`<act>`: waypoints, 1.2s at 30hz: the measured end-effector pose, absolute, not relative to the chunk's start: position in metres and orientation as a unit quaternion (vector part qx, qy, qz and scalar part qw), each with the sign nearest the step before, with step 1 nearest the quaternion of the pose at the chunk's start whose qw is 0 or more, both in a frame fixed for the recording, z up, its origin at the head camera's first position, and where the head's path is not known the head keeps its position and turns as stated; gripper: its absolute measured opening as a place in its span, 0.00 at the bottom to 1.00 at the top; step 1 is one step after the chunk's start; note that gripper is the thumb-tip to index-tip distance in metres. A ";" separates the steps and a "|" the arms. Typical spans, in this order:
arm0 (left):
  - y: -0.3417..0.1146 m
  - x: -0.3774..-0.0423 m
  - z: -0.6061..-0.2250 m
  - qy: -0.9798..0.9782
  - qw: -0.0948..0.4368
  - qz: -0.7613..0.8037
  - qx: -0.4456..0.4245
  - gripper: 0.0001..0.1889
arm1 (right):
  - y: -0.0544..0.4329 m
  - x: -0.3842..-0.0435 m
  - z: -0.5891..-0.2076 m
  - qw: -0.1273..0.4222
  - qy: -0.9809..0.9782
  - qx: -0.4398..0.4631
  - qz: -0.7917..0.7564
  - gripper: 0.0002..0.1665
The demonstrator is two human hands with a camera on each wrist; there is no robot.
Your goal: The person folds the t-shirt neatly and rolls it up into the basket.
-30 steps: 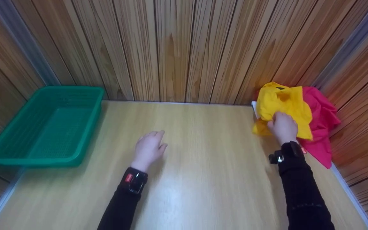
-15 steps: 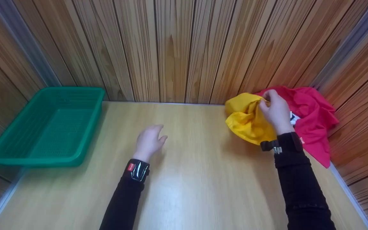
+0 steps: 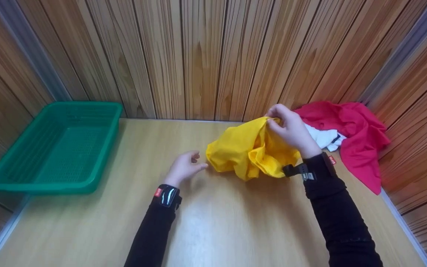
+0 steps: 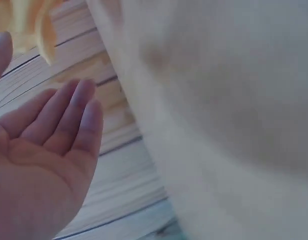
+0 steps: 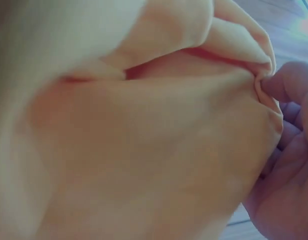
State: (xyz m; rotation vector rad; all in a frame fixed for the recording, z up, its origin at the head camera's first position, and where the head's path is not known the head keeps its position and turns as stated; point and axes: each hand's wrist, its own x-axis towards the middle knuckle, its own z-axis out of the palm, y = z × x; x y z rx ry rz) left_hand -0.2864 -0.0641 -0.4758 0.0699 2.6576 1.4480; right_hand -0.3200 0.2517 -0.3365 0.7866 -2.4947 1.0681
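A crumpled yellow garment (image 3: pixel 237 146) hangs from my right hand (image 3: pixel 291 128), which pinches its upper edge between thumb and fingers. In the right wrist view the folded yellow fabric (image 5: pixel 144 150) fills most of the picture, and the thumb presses its edge. My left hand (image 3: pixel 185 168) is just left of the garment, apart from it, palm turned toward it and fingers loosely bent around nothing. The left wrist view shows that palm (image 4: pixel 39 170) bare, with a bit of yellow cloth (image 4: pixel 26 25) beyond it. The garment's exact kind is hidden by its folds.
A green plastic basket (image 3: pixel 98 159) stands at the left of the wooden table (image 3: pixel 213 222). A red garment (image 3: pixel 365 144) lies crumpled in the right back corner, with a white cloth (image 3: pixel 323 137) beside it. Wood-panelled walls (image 3: pixel 198 59) enclose the back and sides.
My right hand has lifted the yellow garment off the pile and carried it left toward the middle, uncovering the white cloth. My left hand has shifted slightly right, toward the garment.
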 end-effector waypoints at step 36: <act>-0.100 -0.305 -0.400 0.820 -0.059 0.569 -0.006 0.12 | 0.260 -0.334 -0.349 0.122 -0.877 0.326 0.330 0.07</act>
